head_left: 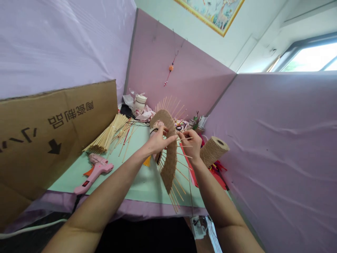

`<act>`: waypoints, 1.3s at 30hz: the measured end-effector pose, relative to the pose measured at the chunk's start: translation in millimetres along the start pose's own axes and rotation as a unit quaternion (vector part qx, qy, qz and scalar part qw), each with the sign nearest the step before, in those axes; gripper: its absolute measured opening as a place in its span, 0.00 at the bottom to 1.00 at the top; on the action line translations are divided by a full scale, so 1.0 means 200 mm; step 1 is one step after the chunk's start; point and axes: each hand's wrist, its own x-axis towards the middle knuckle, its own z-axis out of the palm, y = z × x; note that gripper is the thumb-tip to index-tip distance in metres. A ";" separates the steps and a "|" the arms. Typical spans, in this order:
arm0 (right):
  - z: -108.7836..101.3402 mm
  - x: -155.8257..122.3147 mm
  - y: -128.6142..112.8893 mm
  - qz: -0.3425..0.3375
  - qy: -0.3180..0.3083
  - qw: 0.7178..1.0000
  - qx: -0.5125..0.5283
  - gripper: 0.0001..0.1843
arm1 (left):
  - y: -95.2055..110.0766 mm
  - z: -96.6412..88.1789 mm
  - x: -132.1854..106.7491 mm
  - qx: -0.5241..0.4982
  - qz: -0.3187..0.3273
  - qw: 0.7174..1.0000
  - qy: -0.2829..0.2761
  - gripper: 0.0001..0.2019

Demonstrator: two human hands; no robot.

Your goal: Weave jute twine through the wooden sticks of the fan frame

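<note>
A curved brown band (168, 158) with a coarse, twine-like surface stands upright over the table, with thin wooden sticks (181, 174) fanning out from its outer edge. My left hand (159, 140) grips the band, its thumb across the front face and its fingers reaching through the opening. At the band's right edge, among the sticks, my right hand (191, 142) is closed in a pinch; what lies between its fingertips is too small to make out. A thin cord (191, 200) hangs below that hand. Just right of it lies a spool of brown twine (214, 151).
On the left are a bundle of wooden sticks (109, 135), a pink glue gun (96, 172) and a large cardboard box panel (60, 123). A white jar (139, 104) stands at the back. Red sheets (193, 172) lie at right. A power strip (198, 226) hangs below the table edge.
</note>
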 end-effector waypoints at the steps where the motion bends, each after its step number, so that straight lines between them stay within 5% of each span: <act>1: 0.00 0.00 0.00 -0.021 0.004 1.000 -0.009 0.16 | 0.01 -0.01 0.00 0.010 -0.001 1.000 -0.002 0.28; 14: -0.06 0.02 -0.05 -0.109 0.009 0.991 -0.071 0.15 | 0.02 -0.01 0.07 0.089 -0.024 0.996 0.003 0.28; 28: -0.37 0.16 -0.20 -0.214 -0.190 0.950 -0.122 0.06 | 0.05 0.01 0.03 0.117 -0.012 0.993 0.002 0.28; 39: -0.29 0.14 -0.19 -0.186 -0.108 0.973 -0.088 0.06 | 0.04 -0.03 0.04 0.022 -0.015 0.999 -0.036 0.32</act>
